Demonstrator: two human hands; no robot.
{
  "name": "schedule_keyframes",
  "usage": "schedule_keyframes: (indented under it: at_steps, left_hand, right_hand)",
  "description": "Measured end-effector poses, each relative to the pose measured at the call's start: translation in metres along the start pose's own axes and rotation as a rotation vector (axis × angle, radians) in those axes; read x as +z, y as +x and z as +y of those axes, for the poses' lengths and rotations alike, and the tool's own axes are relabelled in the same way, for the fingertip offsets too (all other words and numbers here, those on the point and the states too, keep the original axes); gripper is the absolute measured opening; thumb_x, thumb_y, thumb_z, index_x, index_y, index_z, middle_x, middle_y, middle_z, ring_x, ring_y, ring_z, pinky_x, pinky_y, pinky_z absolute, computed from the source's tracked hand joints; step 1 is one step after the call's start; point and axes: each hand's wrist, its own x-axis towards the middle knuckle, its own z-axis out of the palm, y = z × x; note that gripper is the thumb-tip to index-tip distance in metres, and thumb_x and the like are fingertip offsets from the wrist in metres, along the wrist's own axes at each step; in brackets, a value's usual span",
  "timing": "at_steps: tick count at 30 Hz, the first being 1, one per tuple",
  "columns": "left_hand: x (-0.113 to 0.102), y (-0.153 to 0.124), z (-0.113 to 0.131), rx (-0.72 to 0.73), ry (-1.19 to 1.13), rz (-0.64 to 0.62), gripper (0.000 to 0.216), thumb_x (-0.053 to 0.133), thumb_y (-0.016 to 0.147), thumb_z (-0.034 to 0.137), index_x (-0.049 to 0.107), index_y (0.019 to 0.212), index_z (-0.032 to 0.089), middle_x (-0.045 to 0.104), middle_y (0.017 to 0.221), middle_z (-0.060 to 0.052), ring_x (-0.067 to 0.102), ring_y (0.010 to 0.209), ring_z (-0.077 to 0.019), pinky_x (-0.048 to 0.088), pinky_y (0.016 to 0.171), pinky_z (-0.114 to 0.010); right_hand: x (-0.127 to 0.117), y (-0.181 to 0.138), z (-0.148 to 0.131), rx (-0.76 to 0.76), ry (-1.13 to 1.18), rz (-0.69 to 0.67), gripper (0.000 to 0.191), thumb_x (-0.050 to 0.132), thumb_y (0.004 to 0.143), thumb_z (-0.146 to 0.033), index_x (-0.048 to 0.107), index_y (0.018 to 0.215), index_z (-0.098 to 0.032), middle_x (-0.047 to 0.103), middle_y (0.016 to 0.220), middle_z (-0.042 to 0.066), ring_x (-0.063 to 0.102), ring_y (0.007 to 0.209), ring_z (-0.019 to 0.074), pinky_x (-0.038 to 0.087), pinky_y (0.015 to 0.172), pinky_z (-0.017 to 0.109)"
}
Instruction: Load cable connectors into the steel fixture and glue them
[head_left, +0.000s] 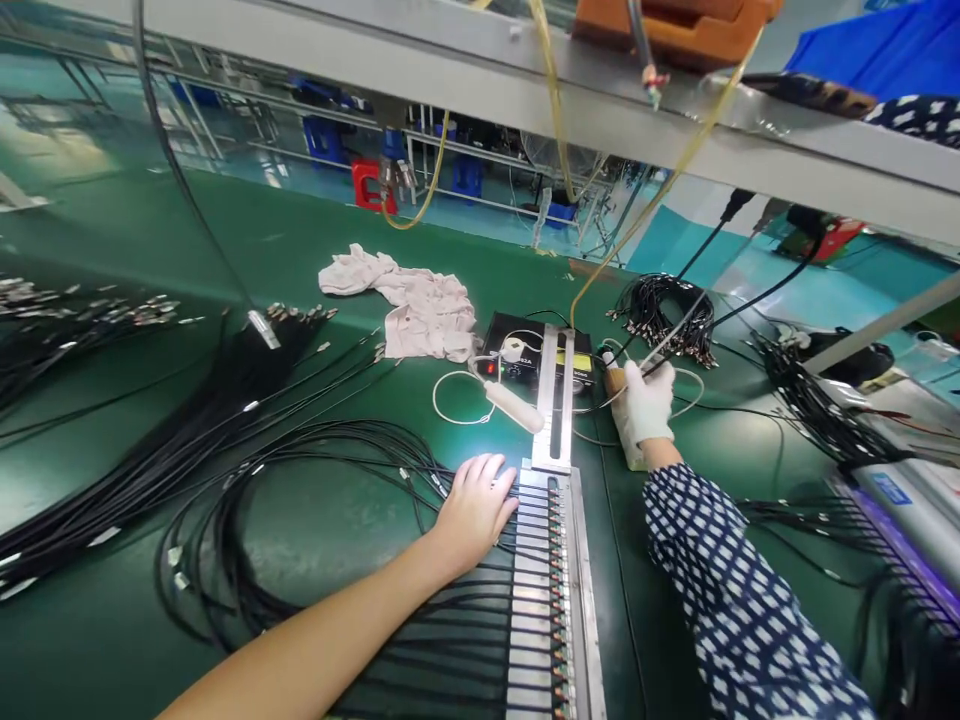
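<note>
My left hand (476,505) lies palm down, fingers stretched out, on the black cables clamped in a long metal fixture (541,600) that runs toward me. My right hand (645,405), in a white glove below a dotted sleeve, is closed round a tan-handled tool (616,385) with a cord, held just right of the fixture's far end. A white pen-like tool (515,406) rests beside the fixture's upper bar (556,410). Rows of cable ends with copper tips sit in the fixture's slots.
Large bundles of black cables (225,420) spread over the green bench at left. A crumpled pale cloth (420,305) lies beyond them. A small black control box (525,355) stands behind the fixture. More cable bundles (664,315) and a metal machine (907,510) sit at right.
</note>
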Motion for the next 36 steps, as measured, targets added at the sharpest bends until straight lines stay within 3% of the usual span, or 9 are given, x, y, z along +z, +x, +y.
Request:
schedule_keyframes:
  at_steps: [5,10,15,18,22,25,28,32,36]
  left_hand:
    - [-0.002,0.000,0.001,-0.011,-0.015,-0.005,0.032,0.053,0.098,0.027,0.062,0.126,0.015,0.059,0.133,-0.015,0.052,0.126,-0.0329,0.044,0.108,-0.052]
    - [-0.002,-0.002,-0.002,-0.005,-0.055,0.002,0.033,0.051,0.100,0.028,0.061,0.128,0.014,0.059,0.133,-0.016,0.051,0.126,-0.0327,0.044,0.108,-0.053]
    - [0.001,-0.001,-0.002,-0.010,-0.084,0.028,0.032,0.056,0.097,0.026,0.063,0.126,0.015,0.060,0.132,-0.014,0.052,0.125,-0.0321,0.044,0.108,-0.053]
    - [0.001,0.001,-0.002,-0.024,-0.114,0.032,0.031,0.056,0.096,0.027,0.062,0.125,0.016,0.059,0.132,-0.014,0.051,0.126,-0.0313,0.043,0.109,-0.053]
    - [-0.002,0.000,-0.003,-0.038,-0.230,0.049,0.030,0.055,0.096,0.028,0.063,0.122,0.017,0.059,0.131,-0.015,0.050,0.126,-0.0324,0.041,0.109,-0.056]
    - [-0.002,0.001,-0.008,-0.050,-0.339,0.063,0.029,0.056,0.095,0.029,0.063,0.120,0.018,0.059,0.128,-0.014,0.051,0.125,-0.0314,0.041,0.109,-0.056]
    - [-0.003,0.005,-0.015,-0.083,-0.410,0.093,0.031,0.055,0.093,0.028,0.059,0.121,0.015,0.058,0.122,-0.014,0.055,0.120,-0.0276,0.045,0.107,-0.050]
    - [-0.020,0.013,-0.023,-0.150,-0.478,0.145,0.030,0.047,0.094,0.025,0.056,0.120,0.012,0.058,0.117,-0.014,0.062,0.108,-0.0221,0.052,0.098,-0.041]
    - [-0.052,0.006,-0.015,-0.060,-0.487,0.011,0.023,0.048,0.096,0.029,0.065,0.105,0.016,0.067,0.099,-0.006,0.065,0.094,-0.0199,0.054,0.090,-0.037]
  right_hand:
    - [-0.046,-0.031,-0.020,-0.179,-0.070,0.093,0.042,0.032,0.100,-0.042,0.041,0.134,-0.020,0.051,0.134,0.015,0.052,0.127,0.0249,0.043,0.111,0.048]
    - [0.030,-0.014,-0.054,-0.276,-0.289,-0.496,0.031,0.051,0.094,-0.030,0.065,0.120,-0.019,0.065,0.130,0.012,0.058,0.125,0.0259,0.043,0.113,0.041]
    - [0.091,0.035,-0.080,-0.212,-0.449,-0.626,0.031,0.053,0.092,-0.022,0.068,0.116,-0.009,0.071,0.116,0.019,0.063,0.116,0.0337,0.048,0.105,0.050]
    - [0.062,0.058,-0.113,-0.231,-0.456,-0.664,0.030,0.050,0.097,-0.026,0.069,0.111,-0.007,0.072,0.115,0.019,0.065,0.112,0.0321,0.049,0.102,0.048]
    - [-0.051,0.057,-0.180,-0.352,-0.398,-0.842,0.039,0.054,0.099,-0.048,0.071,0.108,-0.014,0.074,0.099,0.005,0.069,0.085,0.0190,0.055,0.081,0.035]
    - [-0.141,-0.008,-0.218,-0.652,-0.393,-1.144,0.037,0.060,0.094,-0.057,0.074,0.101,-0.024,0.071,0.084,-0.001,0.065,0.069,0.0143,0.051,0.064,0.030]
    - [-0.193,-0.126,-0.211,-0.952,-0.388,-1.085,0.015,0.067,0.094,-0.040,0.070,0.090,-0.025,0.069,0.078,0.002,0.060,0.068,0.0192,0.046,0.057,0.035]
    - [-0.206,-0.260,-0.137,-0.962,-0.468,-1.032,0.003,0.064,0.093,-0.021,0.063,0.089,-0.021,0.064,0.076,0.003,0.058,0.073,0.0218,0.039,0.056,0.037]
    - [-0.198,-0.296,-0.087,-0.925,-0.450,-0.981,0.017,0.058,0.100,-0.029,0.059,0.085,-0.020,0.063,0.079,0.003,0.056,0.075,0.0203,0.038,0.063,0.035]
